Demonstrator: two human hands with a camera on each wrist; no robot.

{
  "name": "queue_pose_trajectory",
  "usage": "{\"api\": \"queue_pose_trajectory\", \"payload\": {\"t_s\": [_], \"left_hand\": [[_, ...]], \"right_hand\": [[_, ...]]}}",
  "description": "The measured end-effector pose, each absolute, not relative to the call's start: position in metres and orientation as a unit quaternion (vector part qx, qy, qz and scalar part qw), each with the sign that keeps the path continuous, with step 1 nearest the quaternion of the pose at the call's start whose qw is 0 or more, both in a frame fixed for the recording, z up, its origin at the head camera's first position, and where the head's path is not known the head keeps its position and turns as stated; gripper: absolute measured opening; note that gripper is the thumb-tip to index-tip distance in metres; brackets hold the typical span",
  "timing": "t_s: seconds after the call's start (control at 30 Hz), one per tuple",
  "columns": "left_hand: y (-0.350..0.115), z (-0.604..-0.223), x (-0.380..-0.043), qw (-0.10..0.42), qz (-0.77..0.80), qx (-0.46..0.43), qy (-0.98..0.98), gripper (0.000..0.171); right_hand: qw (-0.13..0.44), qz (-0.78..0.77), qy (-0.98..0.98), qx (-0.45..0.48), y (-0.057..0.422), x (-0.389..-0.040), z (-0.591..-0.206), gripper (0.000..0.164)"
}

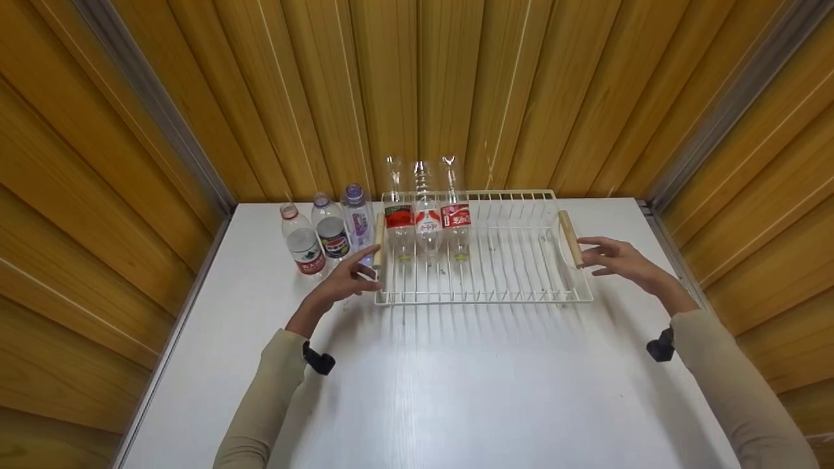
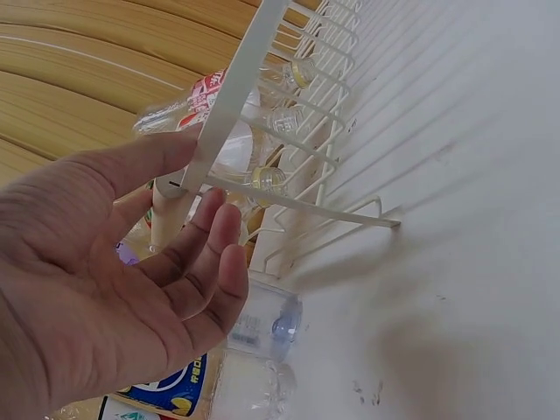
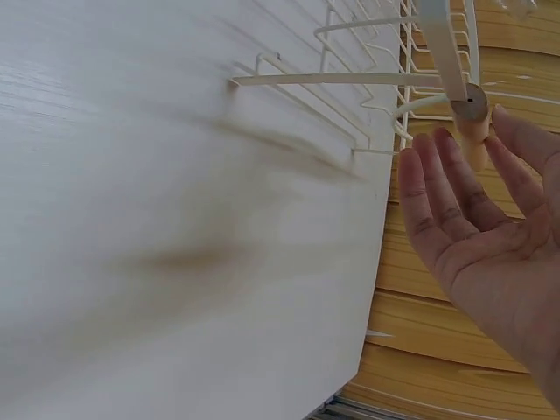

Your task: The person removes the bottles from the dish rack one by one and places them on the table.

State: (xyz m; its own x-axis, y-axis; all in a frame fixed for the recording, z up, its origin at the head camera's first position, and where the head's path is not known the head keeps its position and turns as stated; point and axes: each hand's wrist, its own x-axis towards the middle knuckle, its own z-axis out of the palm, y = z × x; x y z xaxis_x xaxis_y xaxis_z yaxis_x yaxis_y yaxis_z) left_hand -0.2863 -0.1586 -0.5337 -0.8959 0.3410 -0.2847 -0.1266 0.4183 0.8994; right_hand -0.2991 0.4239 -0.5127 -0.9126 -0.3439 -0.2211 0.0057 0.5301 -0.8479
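A white wire dish rack [image 1: 515,260] with wooden handles stands on the table. Three clear plastic bottles lean in its left part, neck ends low: one with a red-and-green label [image 1: 399,216], one with a white-and-red label [image 1: 428,221], one with a red label [image 1: 455,215]. My left hand [image 1: 340,281] is at the left wooden handle [image 1: 379,241], thumb and fingers spread, the thumb touching the rack's frame. At the right wooden handle [image 1: 570,240], my right hand [image 1: 622,262] touches the near end with loosely bent, parted fingers; its thumb lies beside the handle's end [image 3: 472,109].
Left of the rack, three bottles stand upright: one with a red neck ring [image 1: 304,244], one with a dark blue label [image 1: 333,234], one with a purple top [image 1: 355,218]. Wood-patterned walls [image 1: 430,85] enclose the white table [image 1: 469,391] behind and at both sides.
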Motion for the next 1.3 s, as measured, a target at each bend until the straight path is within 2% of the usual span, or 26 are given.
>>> {"api": "queue_pose_trajectory", "payload": {"t_s": [0.23,0.43,0.7,0.97,1.17,1.3], "left_hand": [[-0.162,-0.531,-0.289,0.22,0.526,0.061,0.819,0.086],[-0.162,-0.524,-0.291,0.21,0.498,0.066,0.839,0.087],[-0.167,-0.519,-0.288,0.199,0.479,0.088,0.85,0.087],[-0.164,-0.518,-0.286,0.202,0.473,0.091,0.853,0.086],[-0.157,-0.522,-0.286,0.191,0.48,0.102,0.85,0.085],[-0.158,-0.525,-0.285,0.191,0.482,0.105,0.849,0.085]], "right_hand": [[0.166,-0.411,0.889,-0.114,0.404,-0.331,-0.479,0.056],[0.173,-0.38,0.898,-0.136,0.365,-0.362,-0.459,0.049],[0.23,-0.409,0.87,-0.153,0.292,-0.395,-0.48,0.044],[0.299,-0.446,0.834,-0.127,0.231,-0.414,-0.515,0.057],[0.338,-0.488,0.796,-0.112,0.21,-0.415,-0.516,0.078],[0.36,-0.506,0.777,-0.106,0.201,-0.411,-0.513,0.078]]}}
